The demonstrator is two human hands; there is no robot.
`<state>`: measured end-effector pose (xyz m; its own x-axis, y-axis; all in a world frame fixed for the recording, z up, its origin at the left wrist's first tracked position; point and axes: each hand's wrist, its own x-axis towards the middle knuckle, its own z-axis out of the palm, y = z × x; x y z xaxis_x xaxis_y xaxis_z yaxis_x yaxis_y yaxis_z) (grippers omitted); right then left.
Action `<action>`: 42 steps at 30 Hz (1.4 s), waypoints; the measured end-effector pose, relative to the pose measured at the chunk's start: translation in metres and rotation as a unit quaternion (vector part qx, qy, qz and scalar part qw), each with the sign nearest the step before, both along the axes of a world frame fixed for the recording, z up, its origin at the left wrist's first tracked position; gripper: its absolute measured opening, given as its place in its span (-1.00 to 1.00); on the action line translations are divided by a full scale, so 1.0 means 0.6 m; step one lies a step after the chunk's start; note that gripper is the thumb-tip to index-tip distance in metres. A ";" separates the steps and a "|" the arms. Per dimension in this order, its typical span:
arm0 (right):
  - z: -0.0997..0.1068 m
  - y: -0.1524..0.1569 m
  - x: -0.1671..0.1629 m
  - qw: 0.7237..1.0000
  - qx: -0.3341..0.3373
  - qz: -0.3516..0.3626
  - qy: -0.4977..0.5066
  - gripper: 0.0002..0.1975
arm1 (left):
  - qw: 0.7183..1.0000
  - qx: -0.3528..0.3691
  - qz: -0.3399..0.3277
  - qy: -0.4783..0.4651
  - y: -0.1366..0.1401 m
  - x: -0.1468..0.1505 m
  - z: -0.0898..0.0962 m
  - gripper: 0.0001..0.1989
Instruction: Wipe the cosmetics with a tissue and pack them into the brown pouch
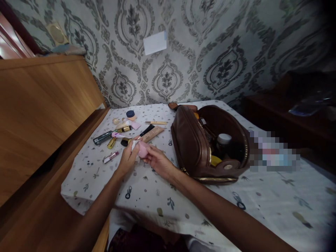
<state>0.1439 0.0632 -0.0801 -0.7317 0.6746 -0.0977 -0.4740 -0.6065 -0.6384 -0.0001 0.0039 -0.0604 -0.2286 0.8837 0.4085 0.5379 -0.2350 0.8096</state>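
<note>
My right hand (159, 160) grips a small, smooth, rounded pink item (143, 149); its exact kind is unclear. Closed around a crumpled white wipe (134, 144), my left hand (129, 156) presses the wipe against the pink item's left side. Both hands meet above the near part of the cloth-covered table. Just beyond them lie a beige squeeze tube (153, 133) with a black cap and a round dark-and-gold item (125, 141). A small pink-and-clear tube (110, 157) rests left of my left hand.
An open brown cosmetic bag (193, 143) stands to the right, with a white-lidded jar (224, 139) inside. Several cosmetics lie at the back left, among them a dark bottle (103, 137) and a blue-lidded jar (130, 114). A wooden panel (47, 105) borders the left side.
</note>
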 end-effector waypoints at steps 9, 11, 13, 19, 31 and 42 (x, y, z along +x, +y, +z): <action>0.006 -0.004 0.002 0.999 0.026 -0.030 -0.020 -0.49 | 0.976 -0.032 0.058 0.207 -0.002 0.012 -0.024 -0.13; 0.006 -0.004 0.001 0.998 0.032 -0.036 -0.028 -0.49 | 0.977 -0.042 0.060 0.201 -0.002 0.013 -0.021 -0.16; 0.006 -0.004 0.000 0.998 0.031 -0.049 -0.024 -0.50 | 0.981 -0.049 0.049 0.179 -0.003 0.014 -0.013 -0.20; 0.007 0.000 0.001 0.997 0.037 -0.071 -0.012 -0.56 | 0.994 -0.067 -0.034 0.076 -0.007 0.008 0.008 -0.26; -0.003 -0.004 0.000 0.996 0.042 -0.074 -0.029 -0.45 | 0.982 0.030 -0.088 0.166 -0.012 -0.001 0.006 -0.56; -0.004 -0.006 -0.004 0.995 0.031 -0.085 -0.035 -0.28 | 0.993 -0.019 0.015 0.115 0.004 0.011 -0.011 -0.35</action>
